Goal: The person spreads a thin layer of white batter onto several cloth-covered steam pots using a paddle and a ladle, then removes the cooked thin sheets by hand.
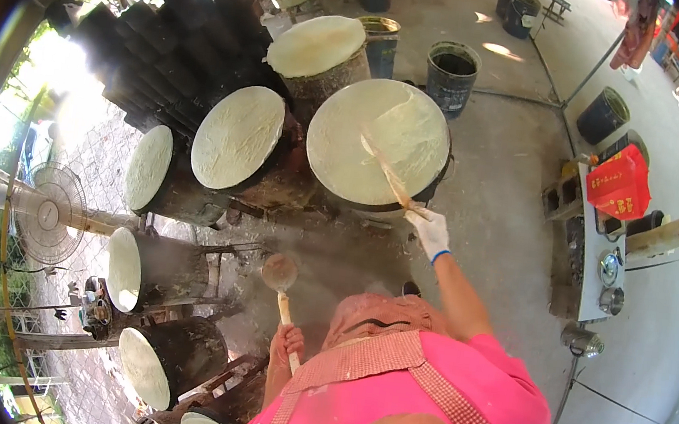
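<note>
My right hand (pixel 430 229), in a white glove with a blue cuff, is closed around the end of a long wooden spatula (pixel 387 172). The spatula's blade lies over a large round griddle (pixel 347 129) coated with a pale layer; part of that layer looks smoother and yellower. My bare left hand (pixel 288 343) grips the pale handle of a ladle (pixel 279 273) low on the left. The ladle's round bowl hangs in front of my apron, apart from the griddles. Left of the main griddle, a second coated griddle (pixel 237 138) tilts in the view.
More pale-topped drum stoves (pixel 144 366) curve down the left side. Dark stacked blocks (pixel 195 45) rise behind them, and a fan (pixel 48 215) stands far left. Dark buckets (pixel 451 81) are beyond the griddle. On the right, a narrow table (pixel 596 275) holds a red bag (pixel 620 184).
</note>
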`<state>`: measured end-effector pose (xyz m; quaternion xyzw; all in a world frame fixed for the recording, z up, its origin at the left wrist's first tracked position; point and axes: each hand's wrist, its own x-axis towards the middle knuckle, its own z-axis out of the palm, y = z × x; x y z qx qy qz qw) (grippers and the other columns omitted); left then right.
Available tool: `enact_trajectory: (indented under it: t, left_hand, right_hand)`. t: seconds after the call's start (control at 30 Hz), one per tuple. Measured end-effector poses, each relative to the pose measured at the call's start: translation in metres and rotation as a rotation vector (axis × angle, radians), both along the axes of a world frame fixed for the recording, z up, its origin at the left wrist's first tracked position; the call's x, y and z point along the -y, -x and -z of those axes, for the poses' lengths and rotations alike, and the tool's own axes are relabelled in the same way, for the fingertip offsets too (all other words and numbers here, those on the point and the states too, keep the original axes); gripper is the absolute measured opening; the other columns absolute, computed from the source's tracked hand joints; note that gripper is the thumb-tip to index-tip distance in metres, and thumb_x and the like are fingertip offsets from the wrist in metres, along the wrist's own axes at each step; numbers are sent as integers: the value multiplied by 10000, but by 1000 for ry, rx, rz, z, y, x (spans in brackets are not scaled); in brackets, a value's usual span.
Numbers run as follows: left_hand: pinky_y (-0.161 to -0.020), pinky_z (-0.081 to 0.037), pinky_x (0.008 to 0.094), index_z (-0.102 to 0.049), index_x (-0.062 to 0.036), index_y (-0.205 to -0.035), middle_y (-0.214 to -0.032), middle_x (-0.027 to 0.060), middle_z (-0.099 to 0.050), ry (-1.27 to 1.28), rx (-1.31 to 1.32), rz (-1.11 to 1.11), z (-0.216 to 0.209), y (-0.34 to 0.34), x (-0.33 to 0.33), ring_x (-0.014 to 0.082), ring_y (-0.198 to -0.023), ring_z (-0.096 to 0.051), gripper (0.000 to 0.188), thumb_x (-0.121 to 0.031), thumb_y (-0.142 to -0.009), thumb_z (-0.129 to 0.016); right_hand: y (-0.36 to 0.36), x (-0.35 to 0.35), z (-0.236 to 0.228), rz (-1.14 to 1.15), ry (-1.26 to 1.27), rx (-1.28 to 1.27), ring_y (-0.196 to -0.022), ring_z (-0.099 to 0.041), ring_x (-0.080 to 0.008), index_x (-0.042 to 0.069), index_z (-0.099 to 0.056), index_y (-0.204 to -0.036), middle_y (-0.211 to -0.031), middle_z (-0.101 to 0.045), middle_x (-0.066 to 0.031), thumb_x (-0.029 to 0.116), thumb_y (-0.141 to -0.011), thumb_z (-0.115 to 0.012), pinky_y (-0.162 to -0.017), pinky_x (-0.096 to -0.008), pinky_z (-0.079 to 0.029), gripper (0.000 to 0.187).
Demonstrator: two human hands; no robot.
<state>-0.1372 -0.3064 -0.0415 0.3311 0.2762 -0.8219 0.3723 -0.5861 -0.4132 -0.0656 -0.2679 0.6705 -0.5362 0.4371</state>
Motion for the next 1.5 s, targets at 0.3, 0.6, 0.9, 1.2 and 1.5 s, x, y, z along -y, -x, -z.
enact_trajectory:
  t: [0.3, 0.6, 0.9, 1.2, 1.5]
  left_hand:
    - [-421, -354, 265, -396, -101, -671, -537, -3, -369, 53, -329, 123, 35, -24, 9, 115, -424, -360, 296, -193, -886, -578]
    - [-384, -328, 274, -371, -112, -617, -527, 0, -360, 190, -261, 214, 35, 58, 155, 131, -414, -343, 380, -248, -942, -513]
    - [-358, -294, 228, -359, -154, -998, -642, 1, -359, 592, 444, 393, -33, 205, 212, 81, -447, -345, 221, -15, -894, -495]
    - [-306, -256, 208, -456, -189, -988, -543, -38, -289, 607, 192, 439, -31, 147, 163, 65, -361, -274, 40, -214, -996, -486]
    - [-317, -284, 204, -466, -121, -854, -617, -22, -334, 118, -479, 73, -36, 18, 139, 57, -445, -339, 146, -183, -984, -493]
  right_hand:
    - [99, 63, -3, -113, -161, -1281, -707, -649, -362, 165, -704, -969, -751, -662, -172, 350, -881, -595, -637, -446, -523, 233]
    - [115, -2, -1, -18, -189, -1325, -619, -628, -317, 212, -710, -947, -673, -609, -114, 403, -874, -607, -569, -438, -502, 229]
    - [60, -90, 3, -60, -408, -1345, -609, -634, -337, 192, -695, -961, -731, -622, -145, 410, -906, -560, -567, -462, -510, 262]
    - [-44, -108, -7, -60, -129, -1200, -563, -602, -306, 222, -697, -956, -687, -604, -115, 360, -850, -657, -524, -430, -474, 179]
    - [-135, -50, -18, -337, 179, -1255, -660, -636, -293, 77, -675, -1080, -811, -667, -133, 288, -795, -734, -599, -394, -509, 359]
